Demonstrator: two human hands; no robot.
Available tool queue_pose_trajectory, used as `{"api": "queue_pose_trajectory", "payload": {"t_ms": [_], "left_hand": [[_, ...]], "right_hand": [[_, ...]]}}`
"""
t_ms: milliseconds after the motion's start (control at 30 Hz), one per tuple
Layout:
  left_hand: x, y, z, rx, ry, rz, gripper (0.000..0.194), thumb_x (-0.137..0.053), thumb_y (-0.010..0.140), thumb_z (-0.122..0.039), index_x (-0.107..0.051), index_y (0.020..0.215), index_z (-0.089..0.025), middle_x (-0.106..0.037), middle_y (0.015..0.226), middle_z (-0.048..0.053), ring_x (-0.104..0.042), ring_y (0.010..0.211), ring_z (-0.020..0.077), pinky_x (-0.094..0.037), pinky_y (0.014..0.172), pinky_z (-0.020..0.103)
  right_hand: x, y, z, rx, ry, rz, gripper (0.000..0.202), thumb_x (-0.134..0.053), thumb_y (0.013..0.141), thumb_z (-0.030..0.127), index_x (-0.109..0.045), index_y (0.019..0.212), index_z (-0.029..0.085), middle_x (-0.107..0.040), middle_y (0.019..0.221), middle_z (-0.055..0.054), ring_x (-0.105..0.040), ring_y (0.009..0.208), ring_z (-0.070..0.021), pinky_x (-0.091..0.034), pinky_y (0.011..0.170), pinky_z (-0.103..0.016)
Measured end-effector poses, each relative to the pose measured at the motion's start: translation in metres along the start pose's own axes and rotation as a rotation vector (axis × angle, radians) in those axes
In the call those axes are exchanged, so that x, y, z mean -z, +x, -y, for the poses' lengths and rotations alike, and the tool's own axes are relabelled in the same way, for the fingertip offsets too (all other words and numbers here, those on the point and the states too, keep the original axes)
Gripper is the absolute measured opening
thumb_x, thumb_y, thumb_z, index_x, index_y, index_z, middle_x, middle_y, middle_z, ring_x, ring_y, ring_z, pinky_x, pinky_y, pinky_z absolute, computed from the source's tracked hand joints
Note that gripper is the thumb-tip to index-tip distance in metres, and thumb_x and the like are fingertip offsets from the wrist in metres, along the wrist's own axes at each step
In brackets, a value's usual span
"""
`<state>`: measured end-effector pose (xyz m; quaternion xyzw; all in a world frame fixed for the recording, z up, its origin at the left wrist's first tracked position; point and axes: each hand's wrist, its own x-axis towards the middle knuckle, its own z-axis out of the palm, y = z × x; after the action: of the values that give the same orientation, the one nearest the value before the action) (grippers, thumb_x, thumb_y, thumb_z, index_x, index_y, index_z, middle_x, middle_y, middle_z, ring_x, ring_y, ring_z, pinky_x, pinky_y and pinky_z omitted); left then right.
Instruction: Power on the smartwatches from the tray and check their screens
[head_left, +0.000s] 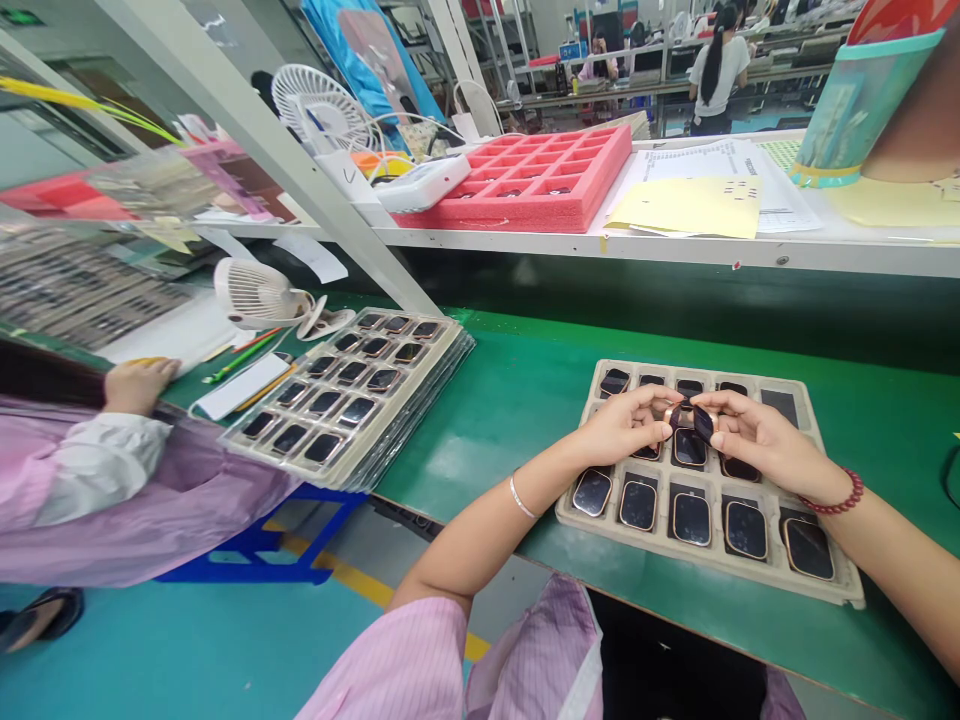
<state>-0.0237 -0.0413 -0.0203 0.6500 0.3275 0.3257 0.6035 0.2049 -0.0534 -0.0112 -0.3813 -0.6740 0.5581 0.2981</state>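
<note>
Above the beige plastic tray [720, 562], my two hands meet at one small smartwatch case [703, 424] with dark glass and a gold-coloured rim. The thumb and fingers of my left hand [626, 420] pinch its left side. On its right side, my right hand [757, 440] grips it between thumb and fingertips. Part of the case is hidden behind my fingers. In the tray's pockets lie several more smartwatch cases [691, 518], dark face up with thin gold-coloured rims. My hands cover some of the tray's middle pockets.
On the left is a stack of clear trays [352, 455] with similar cases. Beside it are a small white fan [251, 293] and pens. A co-worker's hand [139, 385] rests at far left. The shelf above holds a pink foam tray [517, 212], papers and a teal cup [855, 110].
</note>
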Motion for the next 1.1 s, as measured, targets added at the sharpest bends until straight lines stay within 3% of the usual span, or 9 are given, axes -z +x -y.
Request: {"api": "queue_pose_trajectory", "payload": {"t_ms": [133, 467, 1100], "left_hand": [[0.0003, 0.0001, 0.0002, -0.016, 0.02, -0.004, 0.049, -0.066, 0.078, -0.037, -0.052, 0.119, -0.015, -0.06, 0.099, 0.008, -0.057, 0.063, 0.0077, -0.05, 0.061, 0.024], [-0.0007, 0.0002, 0.0001, -0.014, 0.043, -0.013, 0.048, -0.066, 0.078, -0.036, -0.053, 0.119, -0.017, -0.06, 0.103, 0.01, -0.059, 0.07, 0.0104, -0.048, 0.063, 0.024], [-0.0011, 0.0005, 0.0016, -0.02, 0.125, -0.022, 0.042, -0.062, 0.08, -0.033, -0.053, 0.117, -0.015, -0.063, 0.101, 0.008, -0.056, 0.069, 0.0097, -0.046, 0.064, 0.024]], "right_hand": [[-0.0018, 0.0, 0.0031, -0.027, 0.003, 0.012, 0.036, -0.06, 0.085, 0.036, -0.052, 0.119, 0.025, -0.058, 0.087, -0.002, -0.048, 0.062, -0.0145, -0.045, 0.058, -0.03], [-0.0026, -0.0001, 0.0032, -0.038, 0.001, 0.022, 0.036, -0.057, 0.086, 0.034, -0.052, 0.121, 0.027, -0.059, 0.106, -0.006, -0.05, 0.066, -0.0147, -0.045, 0.056, -0.028], [-0.0022, -0.0003, 0.0022, -0.048, -0.106, 0.036, 0.038, -0.052, 0.087, 0.025, -0.049, 0.125, 0.024, -0.058, 0.096, -0.005, -0.051, 0.068, -0.0161, -0.045, 0.058, -0.03]]}}
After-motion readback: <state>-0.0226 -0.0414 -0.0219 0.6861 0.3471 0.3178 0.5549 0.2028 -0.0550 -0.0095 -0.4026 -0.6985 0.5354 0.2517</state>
